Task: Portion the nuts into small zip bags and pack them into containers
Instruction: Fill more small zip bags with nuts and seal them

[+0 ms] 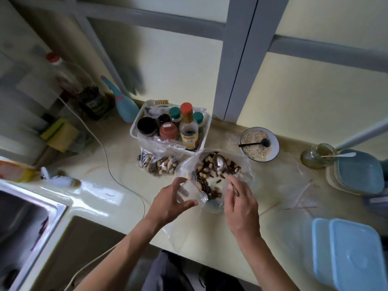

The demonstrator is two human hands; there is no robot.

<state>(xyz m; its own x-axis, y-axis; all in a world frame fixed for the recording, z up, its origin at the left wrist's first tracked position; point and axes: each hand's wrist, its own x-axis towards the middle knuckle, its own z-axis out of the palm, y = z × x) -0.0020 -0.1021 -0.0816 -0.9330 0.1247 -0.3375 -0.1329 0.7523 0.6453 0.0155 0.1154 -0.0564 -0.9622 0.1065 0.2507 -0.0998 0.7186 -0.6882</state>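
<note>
A large clear bag of mixed nuts point(212, 171) lies open on the counter, with a metal spoon point(219, 161) resting in it. My left hand point(171, 201) holds a small zip bag point(192, 192) with a red seal at its mouth. My right hand point(240, 199) is at the near edge of the nut bag and pinches something thin between thumb and fingers. Several filled small bags of nuts point(157, 163) lie to the left, in front of the spice bin. Light blue containers point(348, 252) stand at the right front edge.
A white bin of spice jars point(170, 127) stands behind the nuts. A bowl of oats point(259, 143) with a black spoon sits right of it. A glass jar point(319, 155), stacked blue lids point(359, 172) and empty zip bags point(294, 192) lie at right. The sink point(25, 227) is at left.
</note>
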